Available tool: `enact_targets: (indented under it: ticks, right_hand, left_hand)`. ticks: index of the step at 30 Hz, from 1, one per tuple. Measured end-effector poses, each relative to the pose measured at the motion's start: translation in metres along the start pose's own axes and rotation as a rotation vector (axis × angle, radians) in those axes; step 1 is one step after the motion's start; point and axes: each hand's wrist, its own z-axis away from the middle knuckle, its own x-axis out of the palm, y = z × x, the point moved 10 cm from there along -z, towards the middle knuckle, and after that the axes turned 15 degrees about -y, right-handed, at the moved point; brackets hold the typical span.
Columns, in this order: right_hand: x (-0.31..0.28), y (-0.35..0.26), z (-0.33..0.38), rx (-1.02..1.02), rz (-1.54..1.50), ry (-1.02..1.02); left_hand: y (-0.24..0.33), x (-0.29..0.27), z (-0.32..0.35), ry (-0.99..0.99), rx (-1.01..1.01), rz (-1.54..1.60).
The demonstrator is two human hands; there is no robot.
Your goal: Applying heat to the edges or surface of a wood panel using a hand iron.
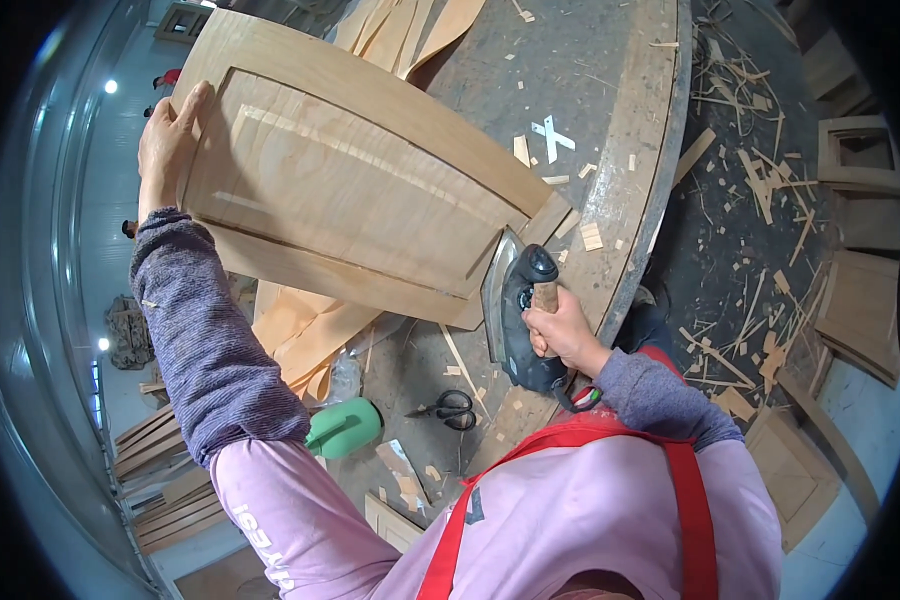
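Observation:
A wooden panelled cabinet door (340,190) slants across the workbench, its raised centre panel facing me. My left hand (165,145) grips the door's far left end, thumb over the face and the other fingers out of sight behind the edge. Around the handle of a dark clothes iron (530,330) my right hand (562,327) is closed. The iron's metal soleplate faces the door's near right end, against or very close to its edge; exact contact cannot be made out.
Veneer strips (310,335) lie under and beyond the door. Black-handled scissors (452,409) and a green bottle (345,428) rest on the bench near me. Farther right, wood offcuts (760,185) litter the floor and more door panels (860,310) lean. White crossed pieces (552,138) lie on the bench.

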Motion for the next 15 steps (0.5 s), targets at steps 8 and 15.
enact_targets:
  ticks: [8, 15]
  right_hand:
    - [-0.009, -0.014, 0.002, -0.038, -0.058, 0.040]
    - [-0.001, -0.012, -0.004, -0.072, -0.102, 0.012]
  left_hand:
    - [0.013, -0.003, 0.011, 0.034, 0.039, 0.049]
    - [-0.008, 0.003, -0.004, -0.012, -0.029, -0.088]
